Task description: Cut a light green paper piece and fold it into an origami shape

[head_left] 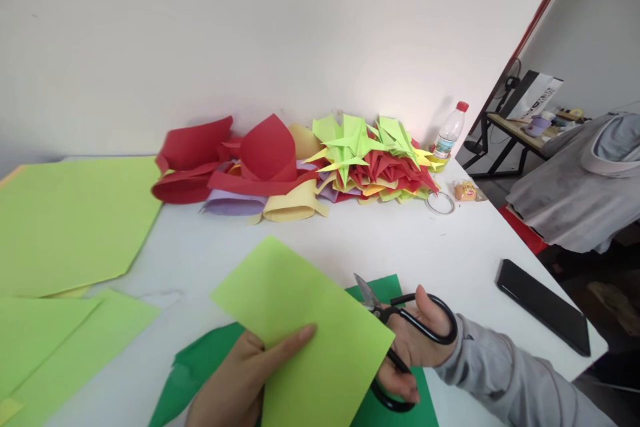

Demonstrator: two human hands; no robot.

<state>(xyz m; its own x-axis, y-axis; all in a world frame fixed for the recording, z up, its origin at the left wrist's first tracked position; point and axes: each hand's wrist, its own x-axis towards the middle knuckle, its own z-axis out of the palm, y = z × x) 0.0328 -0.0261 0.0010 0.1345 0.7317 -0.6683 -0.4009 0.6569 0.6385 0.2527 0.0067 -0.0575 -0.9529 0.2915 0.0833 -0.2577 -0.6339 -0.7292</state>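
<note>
My left hand (240,373) grips a light green sheet of paper (315,320), thumb on top and the other fingers mostly hidden beneath it. In my right hand (417,340) is a pair of scissors (387,313) with black handles, its blades pointing up and left. The handles are spread apart, and the paper's right edge hides part of the blades; whether they touch the paper I cannot tell. Dark green paper (400,400) lies below the scissors, and more dark green paper (200,360) shows beside my left hand.
Light green sheets (75,227) cover the table's left side. Along the wall stand red paper shapes (270,153) and a pile of folded paper stars (350,143). A bottle (447,137), a tape roll (440,203), a wrapped snack (466,191) and a black phone (543,305) are on the right.
</note>
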